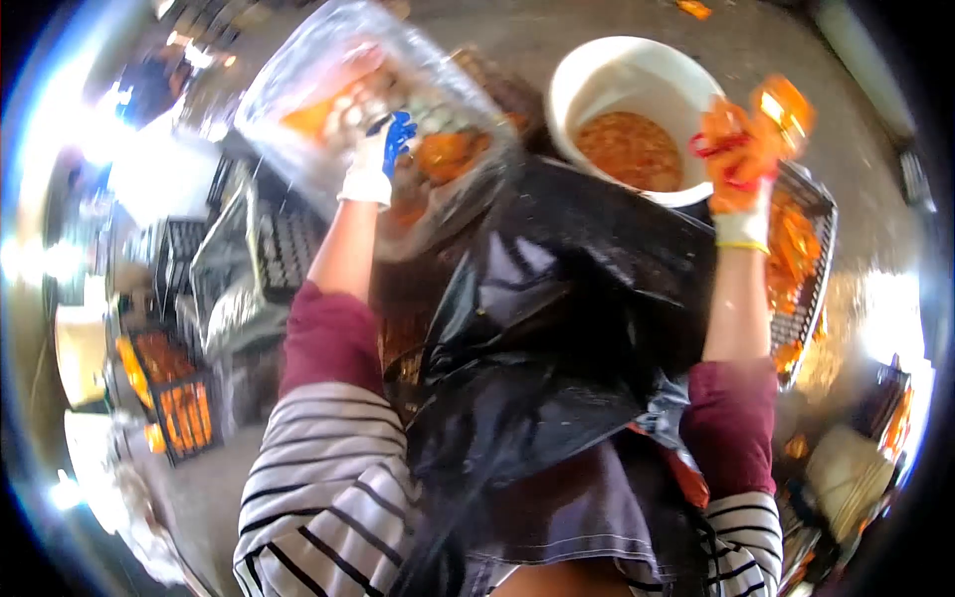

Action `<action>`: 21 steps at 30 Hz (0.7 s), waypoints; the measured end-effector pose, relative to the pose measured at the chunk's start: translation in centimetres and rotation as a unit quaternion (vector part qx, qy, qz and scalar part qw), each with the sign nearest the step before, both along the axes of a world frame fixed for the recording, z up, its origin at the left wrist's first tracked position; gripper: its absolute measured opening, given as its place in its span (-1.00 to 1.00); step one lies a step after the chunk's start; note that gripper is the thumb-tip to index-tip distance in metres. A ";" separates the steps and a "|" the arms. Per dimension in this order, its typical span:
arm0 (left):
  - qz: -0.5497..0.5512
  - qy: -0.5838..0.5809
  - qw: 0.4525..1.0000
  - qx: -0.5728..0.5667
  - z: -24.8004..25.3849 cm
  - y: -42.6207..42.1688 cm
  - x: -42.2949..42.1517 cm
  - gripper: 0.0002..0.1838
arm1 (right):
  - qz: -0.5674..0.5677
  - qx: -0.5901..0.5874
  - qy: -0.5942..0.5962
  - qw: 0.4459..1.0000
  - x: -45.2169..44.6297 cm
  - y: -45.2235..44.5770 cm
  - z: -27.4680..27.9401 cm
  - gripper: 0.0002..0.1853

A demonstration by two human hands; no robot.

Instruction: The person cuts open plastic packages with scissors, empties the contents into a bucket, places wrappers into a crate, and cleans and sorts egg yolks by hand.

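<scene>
Work apparently midway: bucket part-filled with orange pulp, crate and clear bag holding orange pieces, right hand curled round blurred orange object, left hand half-curled, hold unclear.

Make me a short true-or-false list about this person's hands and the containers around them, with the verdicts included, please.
1. The right hand holds a shiny orange piece. True.
2. The left hand is inside the bucket. False: it is over the clear plastic bag, and the white bucket is away to its right.
3. Orange-red contents lie in the white bucket. True.
4. Both hands are bare. False: both wear gloves.
5. A black basket with orange pieces stands beside the right forearm. True.
6. The sleeves are plain green. False: they are striped, with maroon cuffs.
</scene>
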State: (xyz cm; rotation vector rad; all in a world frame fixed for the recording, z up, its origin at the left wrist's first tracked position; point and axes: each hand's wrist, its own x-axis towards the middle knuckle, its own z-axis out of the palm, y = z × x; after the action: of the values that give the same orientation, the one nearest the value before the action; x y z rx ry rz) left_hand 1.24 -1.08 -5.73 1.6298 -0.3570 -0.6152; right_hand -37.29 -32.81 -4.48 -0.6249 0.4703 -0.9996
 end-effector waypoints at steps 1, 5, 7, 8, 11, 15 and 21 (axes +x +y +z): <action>0.032 -0.040 0.999 -0.011 1.9 1.7 -0.4 -0.71 | -0.021 0.046 -0.098 0.994 -0.6 -0.2 -0.4 -0.25; 0.021 -0.171 0.980 0.094 3.0 5.8 1.2 -0.81 | 0.027 0.092 -0.114 0.989 -0.3 -0.2 0.1 -0.19; -0.045 -0.213 0.954 0.208 1.6 6.4 1.6 -0.75 | 0.136 0.073 -0.140 0.978 0.6 -0.2 0.1 -0.28; -0.083 -0.212 0.928 0.294 1.8 5.9 0.8 -0.69 | 0.226 0.048 -0.179 0.956 0.6 -0.8 -0.4 -0.31; -0.171 -0.350 0.736 0.554 -1.6 5.0 0.2 -0.58 | 0.287 0.015 -0.168 0.943 1.2 -0.8 -1.0 -0.38; -0.210 -0.303 0.561 0.742 -6.3 4.4 0.1 -0.42 | 0.270 -0.045 -0.112 0.955 2.2 -0.3 -1.1 -0.55; -0.203 -0.271 0.579 0.741 -9.3 4.3 2.4 -0.39 | 0.174 -0.127 -0.030 0.976 4.0 1.7 -0.3 -0.54</action>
State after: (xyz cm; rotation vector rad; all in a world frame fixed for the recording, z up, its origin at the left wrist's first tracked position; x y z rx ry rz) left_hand 3.60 3.17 -15.02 3.4954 -0.7847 -0.7832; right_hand -33.29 -31.11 -4.78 -0.8719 0.1694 -0.7446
